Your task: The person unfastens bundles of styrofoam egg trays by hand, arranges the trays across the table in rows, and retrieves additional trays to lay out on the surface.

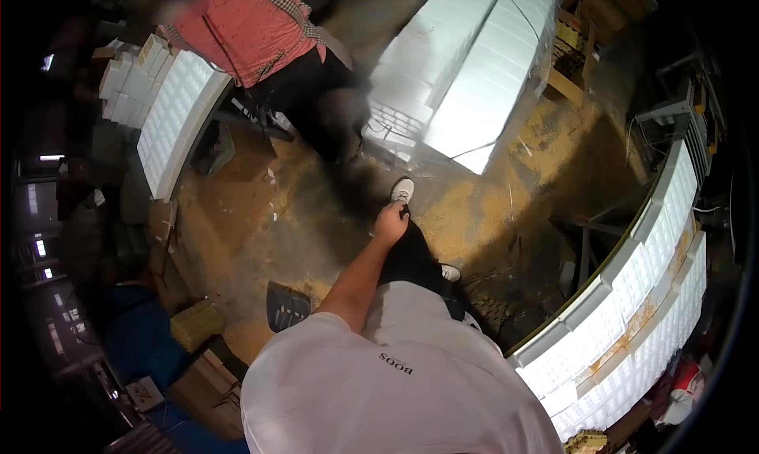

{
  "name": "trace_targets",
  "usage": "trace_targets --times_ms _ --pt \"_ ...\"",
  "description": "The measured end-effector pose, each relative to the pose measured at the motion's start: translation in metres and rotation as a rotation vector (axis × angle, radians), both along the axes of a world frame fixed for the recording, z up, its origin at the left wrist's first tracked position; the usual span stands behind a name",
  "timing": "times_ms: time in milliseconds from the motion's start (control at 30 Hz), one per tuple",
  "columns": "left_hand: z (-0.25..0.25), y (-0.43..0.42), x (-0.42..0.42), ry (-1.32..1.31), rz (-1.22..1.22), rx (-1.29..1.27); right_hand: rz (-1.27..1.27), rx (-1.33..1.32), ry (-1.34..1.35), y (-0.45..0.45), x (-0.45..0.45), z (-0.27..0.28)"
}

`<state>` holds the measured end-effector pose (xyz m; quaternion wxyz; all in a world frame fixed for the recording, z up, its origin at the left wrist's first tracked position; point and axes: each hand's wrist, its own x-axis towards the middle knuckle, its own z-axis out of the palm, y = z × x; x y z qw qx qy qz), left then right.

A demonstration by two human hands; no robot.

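Note:
My left hand (390, 223) is held low in front of my dark trousers (413, 256), above one of my white shoes (402, 189). Its fingers are curled closed around a small dark thing that I cannot make out; it may be part of the trouser cloth. My left arm reaches forward from the sleeve of my white shirt (395, 399). Nothing of my right hand shows. Ahead of me lie long white stacks (451, 66) under clear film, with a dark strap across them.
At upper left, a person in a red top (253, 31) stands by a bench with white panels (178, 110). White panels (632, 288) line the curved bench on my right. A dark dustpan-like scoop (287, 306) and cardboard boxes (207, 391) are at lower left.

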<state>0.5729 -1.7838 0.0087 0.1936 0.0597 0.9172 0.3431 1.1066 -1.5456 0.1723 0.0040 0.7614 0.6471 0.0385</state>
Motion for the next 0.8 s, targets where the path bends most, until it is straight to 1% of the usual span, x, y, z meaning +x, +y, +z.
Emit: trace_targets --times_ms 100,167,200,233,267,300,333,367,400,433,467,500,533,567,633,700,733,800 --pt "0.009 0.020 -0.088 0.217 -0.132 -0.144 0.136 -0.049 0.060 0.012 -0.036 0.023" --pt "0.002 0.035 -0.163 0.285 -0.258 -0.266 0.259 -0.109 0.125 0.025 -0.069 0.042" --pt "0.004 0.041 -0.203 0.313 -0.284 -0.319 0.337 -0.166 0.165 0.033 -0.093 0.048" --pt "0.008 0.049 -0.242 0.345 -0.322 -0.371 0.416 -0.231 0.210 0.040 -0.123 0.047" --pt "0.002 0.056 -0.271 0.365 -0.360 -0.421 0.512 -0.333 0.253 0.056 -0.163 0.033" --pt "-0.013 0.060 -0.292 0.233 -0.108 -0.277 0.649 -0.467 0.271 0.072 -0.201 -0.001" --pt "-0.029 0.066 -0.315 0.105 0.144 -0.141 0.738 -0.568 0.302 0.073 -0.282 -0.015" --pt "-0.045 0.071 -0.337 -0.018 0.395 -0.009 0.958 -0.571 0.295 0.076 -0.343 -0.051" --pt "-0.082 0.068 -0.348 -0.193 0.560 0.189 1.198 -0.513 0.282 0.077 -0.414 -0.083" --pt "-0.118 0.066 -0.359 -0.346 0.755 0.368 1.357 -0.558 0.290 0.072 -0.510 -0.091" --pt "-0.153 0.063 -0.370 -0.615 0.888 0.575 1.474 -0.536 0.367 0.070 -0.584 -0.127" --pt "-0.146 0.071 -0.374 -0.723 0.957 0.727 1.569 -0.505 0.425 0.063 -0.659 -0.138" --pt "-0.137 0.079 -0.377 -0.835 1.036 0.865 1.633 -0.475 0.297 0.060 -0.728 -0.153" --pt "-0.143 0.081 -0.375 -0.825 1.016 0.912 1.675 -0.380 0.337 0.057 -0.783 -0.176" --pt "-0.160 0.081 -0.378 -0.801 0.972 1.004 1.668 -0.344 0.378 0.058 -0.884 -0.205" --pt "-0.142 0.083 -0.372 -0.753 0.892 1.127 1.664 -0.242 0.253 0.056 -0.957 -0.221" --pt "-0.138 0.087 -0.369 -0.723 0.833 1.211 1.676 -0.241 0.235 0.053 -0.978 -0.221" --pt "-0.135 0.089 -0.378 -0.753 0.832 1.347 1.690 -0.282 0.248 0.050 -1.006 -0.238"
